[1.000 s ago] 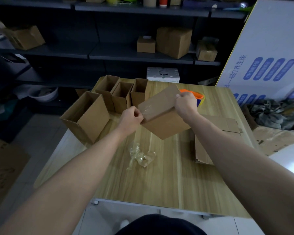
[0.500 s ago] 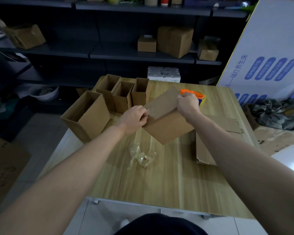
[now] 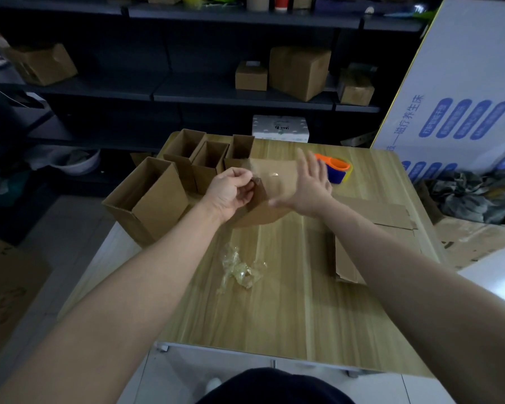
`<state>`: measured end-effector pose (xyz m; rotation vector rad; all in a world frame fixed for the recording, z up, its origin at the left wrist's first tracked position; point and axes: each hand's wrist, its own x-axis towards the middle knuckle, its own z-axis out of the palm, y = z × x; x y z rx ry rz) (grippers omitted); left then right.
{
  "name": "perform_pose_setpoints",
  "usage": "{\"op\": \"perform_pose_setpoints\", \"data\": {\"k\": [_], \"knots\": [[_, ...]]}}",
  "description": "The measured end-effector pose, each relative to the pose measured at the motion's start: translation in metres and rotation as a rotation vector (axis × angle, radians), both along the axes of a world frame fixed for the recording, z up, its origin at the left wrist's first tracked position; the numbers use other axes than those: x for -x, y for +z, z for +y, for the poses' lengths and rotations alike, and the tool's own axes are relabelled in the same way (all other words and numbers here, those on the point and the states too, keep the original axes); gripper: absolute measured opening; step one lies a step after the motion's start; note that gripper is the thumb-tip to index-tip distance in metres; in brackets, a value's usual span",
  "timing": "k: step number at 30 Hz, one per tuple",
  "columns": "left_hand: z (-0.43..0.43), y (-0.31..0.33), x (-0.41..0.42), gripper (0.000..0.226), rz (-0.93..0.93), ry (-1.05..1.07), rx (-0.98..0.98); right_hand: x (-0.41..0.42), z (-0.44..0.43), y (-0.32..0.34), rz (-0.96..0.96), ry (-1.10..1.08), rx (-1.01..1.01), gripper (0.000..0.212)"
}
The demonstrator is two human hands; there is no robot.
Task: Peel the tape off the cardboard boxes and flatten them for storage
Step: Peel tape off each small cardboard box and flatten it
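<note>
Since half a second ago our right hand [image 3: 309, 185] has let go of the box's far corner. It now stands open, fingers straight and spread, blurred, against the right side of the taped box [image 3: 263, 214]. The box has also turned from a diamond tilt to a squarer face towards us.

Our left hand [image 3: 232, 189] has its fingers curled and pinches the box at its left edge. We cannot tell whether the tape end itself is between the fingertips. A clear tape strip [image 3: 273, 174] shines across the upper face of the box.

The box is above the middle of the wooden table [image 3: 274, 310], just in front of four open boxes: one large [image 3: 152, 196] at the left edge and three smaller ones [image 3: 210, 158] behind it.

A crumpled wad of peeled tape [image 3: 241, 269] lies on the table nearer us. Flattened cardboard [image 3: 373, 217] lies at the right, partly under our right forearm. An orange and blue tape dispenser [image 3: 334, 169] sits just beyond the right hand.
</note>
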<state>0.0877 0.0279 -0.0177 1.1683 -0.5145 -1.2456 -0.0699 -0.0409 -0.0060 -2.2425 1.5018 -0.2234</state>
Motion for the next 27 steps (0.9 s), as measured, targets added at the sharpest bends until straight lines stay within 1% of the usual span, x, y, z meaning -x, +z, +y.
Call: {"op": "perform_pose_setpoints", "data": {"k": [1, 3, 6, 8, 10, 13, 14, 17, 20, 21, 23, 25, 27], "knots": [[0.0, 0.001, 0.003, 0.019, -0.029, -0.032, -0.009, -0.005, 0.0, 0.001, 0.058, 0.106, 0.025, 0.133], [0.0, 0.006, 0.008, 0.019, -0.104, -0.121, -0.004, -0.012, 0.0, 0.001, 0.138, 0.246, 0.061, 0.138], [0.0, 0.016, 0.012, 0.02, -0.188, -0.207, 0.043, -0.012, -0.003, -0.001, 0.187, 0.353, 0.103, 0.137], [0.0, 0.019, 0.012, 0.023, -0.178, -0.227, 0.081, -0.01, -0.004, 0.002, 0.156, 0.376, 0.031, 0.135], [-0.001, 0.018, 0.012, 0.026, -0.102, -0.21, 0.119, -0.009, -0.007, 0.002, 0.037, 0.33, -0.06, 0.133], [-0.003, 0.017, 0.011, 0.026, 0.157, -0.068, 0.146, -0.004, -0.011, -0.002, -0.146, 0.195, -0.109, 0.128], [-0.003, 0.017, 0.01, 0.024, 0.212, -0.007, 0.139, -0.002, -0.013, -0.003, -0.186, 0.159, -0.111, 0.126], [-0.004, 0.019, 0.0, 0.021, 0.248, 0.201, 0.053, 0.011, -0.021, -0.004, -0.293, 0.063, -0.143, 0.12], [0.0, 0.016, -0.035, 0.012, 0.321, 0.414, -0.046, 0.039, -0.032, -0.011, -0.428, -0.06, -0.189, 0.116], [0.001, 0.013, -0.049, 0.009, 0.29, 0.473, -0.1, 0.05, -0.036, -0.013, -0.478, -0.117, -0.191, 0.115], [0.004, 0.005, -0.065, 0.008, 0.114, 0.481, -0.224, 0.067, -0.043, -0.014, -0.529, -0.199, -0.183, 0.112], [0.001, -0.001, -0.061, 0.006, -0.088, 0.377, -0.282, 0.072, -0.046, -0.015, -0.52, -0.193, -0.169, 0.112], [-0.005, -0.004, -0.047, 0.007, -0.243, 0.282, -0.307, 0.067, -0.045, -0.013, -0.496, -0.142, -0.149, 0.11]]}}
